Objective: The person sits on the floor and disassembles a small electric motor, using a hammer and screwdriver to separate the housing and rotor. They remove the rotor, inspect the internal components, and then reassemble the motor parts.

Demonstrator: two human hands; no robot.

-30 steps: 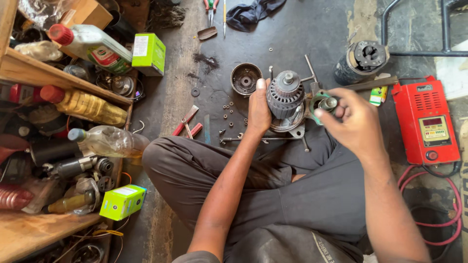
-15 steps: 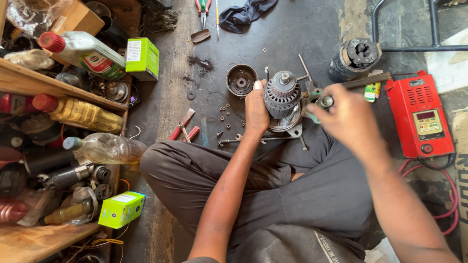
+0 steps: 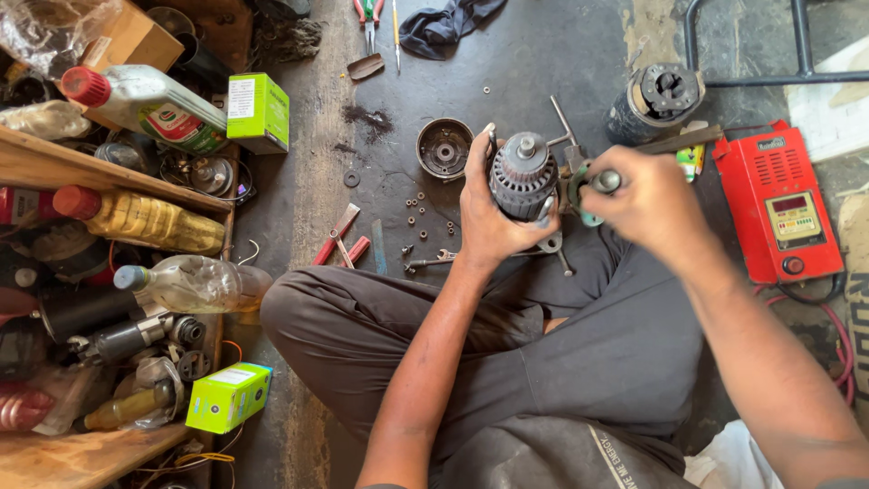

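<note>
The left hand (image 3: 489, 217) wraps the finned motor housing (image 3: 523, 177), gripping its side at nine o'clock; the right hand (image 3: 647, 195), at three o'clock of the housing, closes around a round-ended tool handle (image 3: 605, 181); a round metal cover (image 3: 444, 148) lies on the floor at ten o'clock; a red meter box (image 3: 780, 204) sits farther out at three o'clock.

Both my hands raised in front of my crossed legs, seen from above.

My left hand (image 3: 493, 213) is curled, fingers wrapped and thumb up, forearm running straight back to my lap. My right hand (image 3: 644, 201) is closed in a fist, slightly blurred, so finger positions are uncertain; its forearm angles in from lower right.
</note>
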